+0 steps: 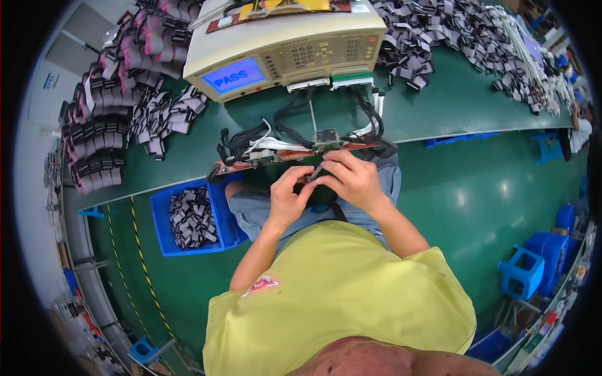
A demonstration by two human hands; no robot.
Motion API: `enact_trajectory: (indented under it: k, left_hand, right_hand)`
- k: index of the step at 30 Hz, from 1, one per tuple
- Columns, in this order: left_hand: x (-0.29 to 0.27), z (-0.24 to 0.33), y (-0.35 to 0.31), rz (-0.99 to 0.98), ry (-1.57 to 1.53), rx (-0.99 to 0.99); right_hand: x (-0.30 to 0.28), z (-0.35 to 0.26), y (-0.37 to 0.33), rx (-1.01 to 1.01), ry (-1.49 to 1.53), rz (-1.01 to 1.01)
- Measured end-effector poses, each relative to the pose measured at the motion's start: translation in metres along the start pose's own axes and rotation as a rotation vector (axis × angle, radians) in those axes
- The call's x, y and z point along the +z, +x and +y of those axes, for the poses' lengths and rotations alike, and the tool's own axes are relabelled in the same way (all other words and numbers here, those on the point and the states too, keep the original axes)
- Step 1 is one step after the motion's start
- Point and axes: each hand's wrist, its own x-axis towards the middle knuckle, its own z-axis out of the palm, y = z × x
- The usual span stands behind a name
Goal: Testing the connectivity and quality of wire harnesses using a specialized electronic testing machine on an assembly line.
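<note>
A short grey ribbon cable with a dark end (317, 170) is pinched between my two hands, just in front of the table edge. My left hand (290, 195) grips its lower end with thumb and forefinger. The fingers of my right hand (355, 180) close on its upper end. Directly beyond my right hand sits a small dark test socket (326, 138) on a reddish strip along the table edge. Another socket block (263, 156) lies farther left on that strip, beside black and white wires (260, 139). My fingers hide part of the cable.
A beige tester (295, 53) with a lit blue screen stands on the green table (433, 106). Ribbon cables are heaped at the far right (433, 37) and left (94, 144). A blue bin (188, 250) of cables stands left of my legs. Blue stools (522, 271) are at the right.
</note>
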Motion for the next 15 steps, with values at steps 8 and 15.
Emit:
enact_trajectory:
  k: [8, 15]
  left_hand:
    - [0.007, 0.001, 0.002, 0.099, 0.048, -0.045]
    - [0.016, -0.014, 0.016, 0.144, 0.086, -0.066]
  right_hand:
    - [0.014, -0.003, -0.009, 0.081, -0.022, -0.181]
    - [0.03, -0.013, -0.003, 0.212, -0.085, 0.017]
